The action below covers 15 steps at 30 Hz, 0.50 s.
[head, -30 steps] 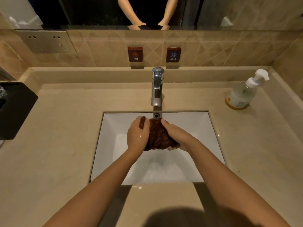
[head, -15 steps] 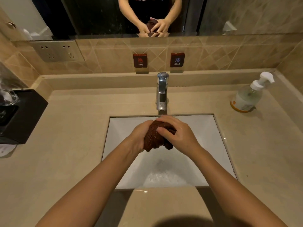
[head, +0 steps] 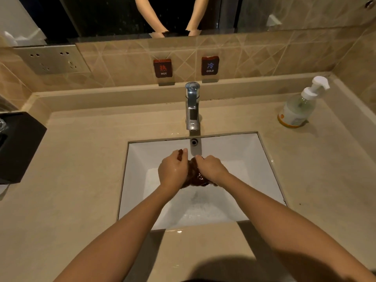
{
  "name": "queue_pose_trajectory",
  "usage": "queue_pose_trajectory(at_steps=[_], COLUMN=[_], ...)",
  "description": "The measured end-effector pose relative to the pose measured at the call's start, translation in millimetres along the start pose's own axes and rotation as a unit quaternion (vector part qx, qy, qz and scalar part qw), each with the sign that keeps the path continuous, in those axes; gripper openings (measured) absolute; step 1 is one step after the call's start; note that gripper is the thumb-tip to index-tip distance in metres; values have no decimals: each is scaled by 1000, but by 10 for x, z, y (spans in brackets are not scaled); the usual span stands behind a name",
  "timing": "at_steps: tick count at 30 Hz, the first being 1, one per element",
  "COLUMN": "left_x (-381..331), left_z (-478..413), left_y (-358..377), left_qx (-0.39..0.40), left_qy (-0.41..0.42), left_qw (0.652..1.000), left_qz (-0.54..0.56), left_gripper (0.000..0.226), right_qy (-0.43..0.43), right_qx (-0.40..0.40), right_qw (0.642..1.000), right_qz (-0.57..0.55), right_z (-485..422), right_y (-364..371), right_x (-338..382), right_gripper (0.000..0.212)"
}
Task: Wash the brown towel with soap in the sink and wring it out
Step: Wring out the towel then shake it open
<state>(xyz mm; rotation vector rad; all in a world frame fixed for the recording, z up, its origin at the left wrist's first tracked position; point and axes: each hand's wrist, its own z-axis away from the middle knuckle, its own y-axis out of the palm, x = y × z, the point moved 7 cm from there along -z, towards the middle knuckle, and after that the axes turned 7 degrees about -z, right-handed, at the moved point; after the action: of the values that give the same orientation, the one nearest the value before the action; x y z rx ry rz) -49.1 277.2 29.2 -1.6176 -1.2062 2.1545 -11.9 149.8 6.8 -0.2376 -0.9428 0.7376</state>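
A beige polished stone bench point(head: 81, 159) runs wall to wall. Let into it is a white rectangular sink point(head: 244, 155), just in front of an upright chrome tap point(head: 192, 106). Behind the tap a low stone ledge meets a wall of tan tiles with diagonal joints. The tiles carry two small dark red plaques, one marked HOT point(head: 162, 68) to the tap's left and one marked COLD point(head: 210, 65) to its right. Farther left of the tap is a brushed metal socket plate point(head: 51, 59), and above it all runs a dark mirror point(head: 101, 15) reflecting the person's forearms. Well to the right of the tap stands a clear pump bottle with a white head and an orange-edged label point(head: 297, 110). Well to the left sits a black box point(head: 18, 147). Foamy water lies in the sink bottom.

The wet brown towel point(head: 196, 176) is held above the basin in front of the tap, bunched between both hands. The left hand point(head: 173, 169) has its fingers point(head: 184, 151) curled round one end, a tuft showing at their tips. The right hand point(head: 211, 167) grips the other part with bent fingers point(head: 200, 159).

Half a second ago the right hand lay across the top of the wad. Now the hands sit side by side, with the towel showing between and below them. The mirror also shows less of the person than it did then.
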Motion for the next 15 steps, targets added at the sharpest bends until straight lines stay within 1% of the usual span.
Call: queue_pose_trajectory(at_steps=[3, 5, 7, 9, 12, 14, 15], left_x=[-113, -228, -368, -516, -698, -779, -801], left_z=[-28, -41, -51, -51, -6, 1, -19], left_y=[-44, -111, -212, -320, -464, -543, -563], left_qx=[1, -4, -14, -16, -18, -23, -24], left_qy=[68, 114, 164, 212, 270, 294, 300], left_qw=[997, 992, 985, 975, 962, 955, 953], left_qz=[-34, -45, -52, -56, -43, -32, -37], left_gripper=[37, 36, 38, 38, 31, 28, 28], right_qy=[42, 47, 44, 34, 15, 4, -3], right_qx=[44, 69, 93, 112, 156, 158, 150], right_qw=[998, 996, 993, 987, 973, 965, 962], right_qz=[-4, -14, -56, -113, -172, -208, -230], right_z=[2, 12, 71, 137, 236, 256, 257], right_y=[-4, -28, -65, -111, -133, -127, -122], right_x=[11, 52, 108, 155, 213, 233, 234], right_gripper=[40, 34, 31, 32, 33, 34, 37])
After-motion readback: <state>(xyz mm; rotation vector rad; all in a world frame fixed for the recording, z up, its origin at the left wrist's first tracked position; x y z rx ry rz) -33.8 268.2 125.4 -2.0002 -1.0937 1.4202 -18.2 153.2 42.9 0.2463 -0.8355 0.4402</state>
